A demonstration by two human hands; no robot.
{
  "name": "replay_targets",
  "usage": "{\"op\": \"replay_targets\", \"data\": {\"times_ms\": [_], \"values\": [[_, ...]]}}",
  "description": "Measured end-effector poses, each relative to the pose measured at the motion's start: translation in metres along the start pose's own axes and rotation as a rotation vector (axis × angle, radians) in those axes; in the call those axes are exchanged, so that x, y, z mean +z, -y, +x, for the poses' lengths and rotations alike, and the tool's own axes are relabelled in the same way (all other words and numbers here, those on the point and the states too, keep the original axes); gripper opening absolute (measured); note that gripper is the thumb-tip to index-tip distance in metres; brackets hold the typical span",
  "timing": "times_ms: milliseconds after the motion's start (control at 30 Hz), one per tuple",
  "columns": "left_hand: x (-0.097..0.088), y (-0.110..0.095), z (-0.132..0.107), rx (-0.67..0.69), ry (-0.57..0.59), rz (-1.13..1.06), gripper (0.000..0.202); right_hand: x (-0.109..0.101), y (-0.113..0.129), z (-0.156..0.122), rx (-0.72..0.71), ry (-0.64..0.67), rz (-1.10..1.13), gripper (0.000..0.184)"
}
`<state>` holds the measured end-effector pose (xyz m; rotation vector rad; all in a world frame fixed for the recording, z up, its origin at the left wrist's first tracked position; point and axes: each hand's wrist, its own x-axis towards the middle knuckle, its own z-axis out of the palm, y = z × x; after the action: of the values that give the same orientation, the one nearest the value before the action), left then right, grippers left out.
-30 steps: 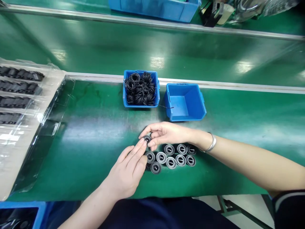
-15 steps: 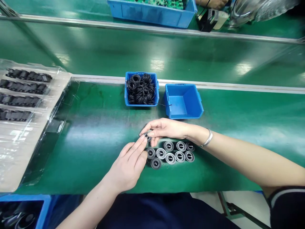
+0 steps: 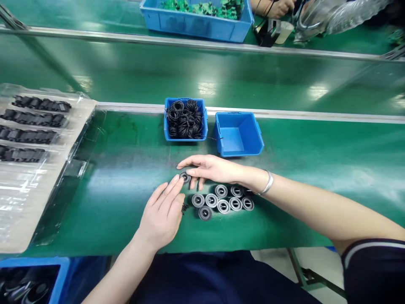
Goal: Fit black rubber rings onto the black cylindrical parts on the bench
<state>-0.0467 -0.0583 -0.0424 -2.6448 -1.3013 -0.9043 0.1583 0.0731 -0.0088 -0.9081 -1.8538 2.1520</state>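
Note:
A small round black part (image 3: 185, 177) with a ringed face is between my two hands, just above the green bench. My right hand (image 3: 213, 169) closes on its right side, thumb on the rim and fingers behind it. My left hand (image 3: 161, 217) reaches in from the lower left, its fingertips pressed to the part's left side. Beside my left thumb lie some tiny dark pieces (image 3: 184, 207), too small to name. Several similar round parts (image 3: 223, 206) stand in loose rows on the bench below my right hand, ringed faces up. My right forearm partly hides the rearmost ones.
A blue bin (image 3: 185, 139) of coiled black cables and an empty blue bin (image 3: 238, 134) stand behind my hands. At left lies a plastic-wrapped tray (image 3: 74, 126) with rows of black parts. Beyond the rail are a blue crate (image 3: 196, 27) of green boards and another person's hand (image 3: 280, 8).
Both hands have shifted slightly left with the round part, away from the standing rows. Its ringed face shows more, and tiny dark pieces have come into sight beside my left thumb.

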Motion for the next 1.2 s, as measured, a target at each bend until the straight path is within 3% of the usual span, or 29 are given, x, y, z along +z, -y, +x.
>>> {"op": "replay_targets", "data": {"times_ms": [133,233,333,467,633,800,900,1033,1100,1200], "values": [[-0.004,-0.001,-0.003,-0.002,-0.06,-0.074,0.029,0.001,0.005,-0.026,-0.033,-0.163,-0.259,0.037],[-0.002,-0.001,-0.006,0.025,-0.03,-0.19,0.032,0.004,0.004,-0.05,-0.103,-0.152,-0.517,0.04],[0.002,0.001,-0.008,0.019,-0.005,-0.274,0.036,0.019,0.0,-0.065,-0.185,-0.177,-0.813,0.06],[0.004,0.003,-0.008,-0.011,-0.016,-0.299,0.035,0.052,-0.011,-0.069,-0.269,-0.38,-1.158,0.078],[0.003,0.004,-0.008,-0.064,-0.023,-0.294,0.032,0.074,-0.029,-0.067,-0.283,-0.521,-1.28,0.057],[0.001,0.003,-0.007,-0.127,-0.051,-0.351,0.035,0.061,-0.037,-0.075,-0.311,-0.513,-1.322,0.03],[-0.002,0.003,-0.006,-0.245,-0.037,-0.411,0.033,0.043,-0.042,-0.085,-0.317,-0.515,-1.33,0.026],[-0.009,0.004,-0.007,-0.509,-0.012,-0.588,0.023,0.024,-0.042,-0.1,-0.332,-0.58,-1.343,0.029],[-0.012,0.003,-0.008,-0.636,-0.026,-0.746,0.02,0.026,-0.037,-0.103,-0.393,-0.625,-1.359,0.034],[-0.014,0.0,-0.008,-0.771,-0.028,-0.884,0.018,0.046,-0.029,-0.093,-0.493,-0.604,-1.363,0.036]]}}
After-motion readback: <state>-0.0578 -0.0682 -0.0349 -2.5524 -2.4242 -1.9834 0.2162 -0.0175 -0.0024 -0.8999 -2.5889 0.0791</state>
